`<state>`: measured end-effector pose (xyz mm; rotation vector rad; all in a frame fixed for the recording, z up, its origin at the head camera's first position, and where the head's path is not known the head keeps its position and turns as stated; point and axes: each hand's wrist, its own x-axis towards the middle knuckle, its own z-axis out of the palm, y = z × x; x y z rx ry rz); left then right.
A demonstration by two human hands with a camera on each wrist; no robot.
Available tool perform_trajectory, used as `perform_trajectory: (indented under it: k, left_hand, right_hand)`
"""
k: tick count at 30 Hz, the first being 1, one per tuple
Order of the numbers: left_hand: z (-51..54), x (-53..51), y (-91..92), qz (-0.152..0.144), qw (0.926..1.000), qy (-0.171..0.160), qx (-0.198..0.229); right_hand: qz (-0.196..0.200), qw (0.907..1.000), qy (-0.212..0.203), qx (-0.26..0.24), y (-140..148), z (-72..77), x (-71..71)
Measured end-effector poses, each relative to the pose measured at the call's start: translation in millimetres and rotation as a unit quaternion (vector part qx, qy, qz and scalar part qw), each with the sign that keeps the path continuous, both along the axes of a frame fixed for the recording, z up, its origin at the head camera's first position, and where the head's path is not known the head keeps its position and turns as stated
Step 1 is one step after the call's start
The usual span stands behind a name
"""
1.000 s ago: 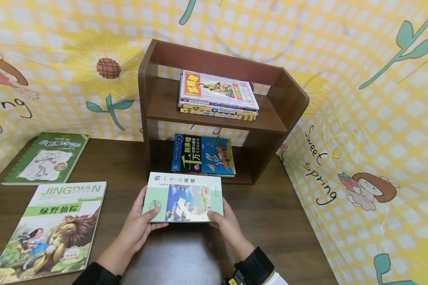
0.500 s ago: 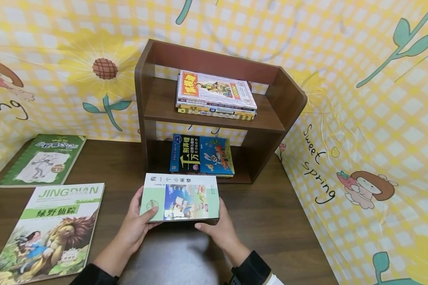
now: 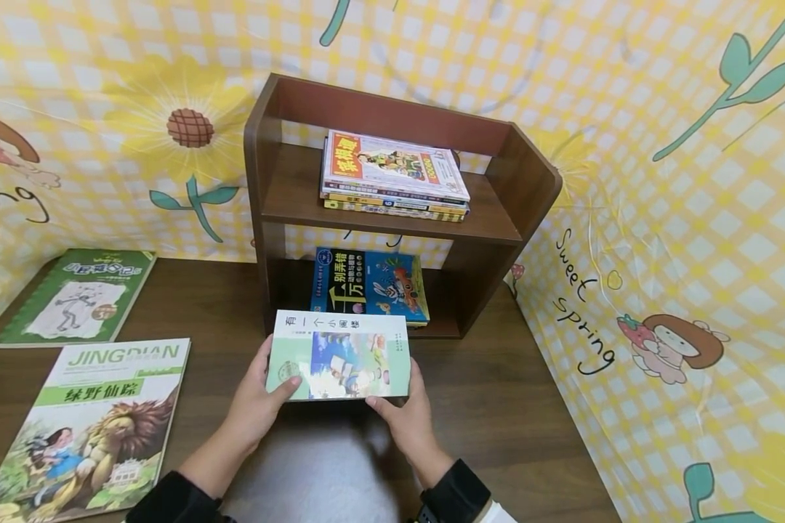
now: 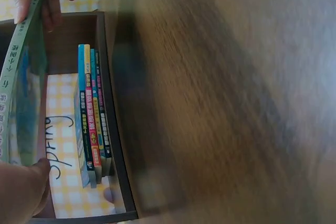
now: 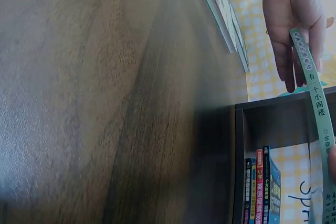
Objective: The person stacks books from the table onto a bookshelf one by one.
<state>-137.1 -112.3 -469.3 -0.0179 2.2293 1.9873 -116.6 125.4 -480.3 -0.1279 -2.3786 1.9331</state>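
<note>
A light green and white storybook [image 3: 347, 363] is held up between both hands, in front of the shelf's lower level. My left hand [image 3: 256, 398] grips its left end, thumb on the cover and fingers beneath. On the right end, my right hand [image 3: 408, 421] holds the book with the thumb at its near edge. The green spine [image 4: 14, 72] faces the left wrist camera. Behind the storybook, a stack of blue-covered books [image 3: 369, 283] lies on the lower level, partly hidden by it.
A brown two-level bookshelf [image 3: 392, 226] stands on the dark wooden table [image 3: 517, 436]. Its upper level carries a stack of books [image 3: 395, 174]. Two books lie at left: a green one [image 3: 75, 294] and a lion-cover one [image 3: 91, 436]. Yellow checked cloth [image 3: 641, 240] covers the walls.
Both hands have shifted the storybook slightly away from me and to the right since half a second ago. The right thumb was on the cover a second ago and is now at the near edge.
</note>
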Motion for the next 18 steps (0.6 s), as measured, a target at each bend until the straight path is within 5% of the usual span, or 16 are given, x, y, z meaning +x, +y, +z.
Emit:
perform_trajectory:
  k: [6, 12, 18]
  left_hand:
    - [-4.3, -9.8, 1.1, -0.033, 0.9959, 0.068, -0.05]
    - [-15.7, -26.2, 3.4, -0.051, 0.9904, 0.093, -0.088]
    - [-26.7, -47.4, 8.2, -0.057, 0.989, 0.111, -0.079]
  right_hand:
    - [-0.001, 0.9998, 0.018, -0.006, 4.7, -1.5, -7.5]
    - [0.016, 0.9993, 0.033, -0.007, 11.8, -9.7, -21.4]
    - [0.019, 0.9995, 0.025, 0.003, 15.7, -20.7, -41.1]
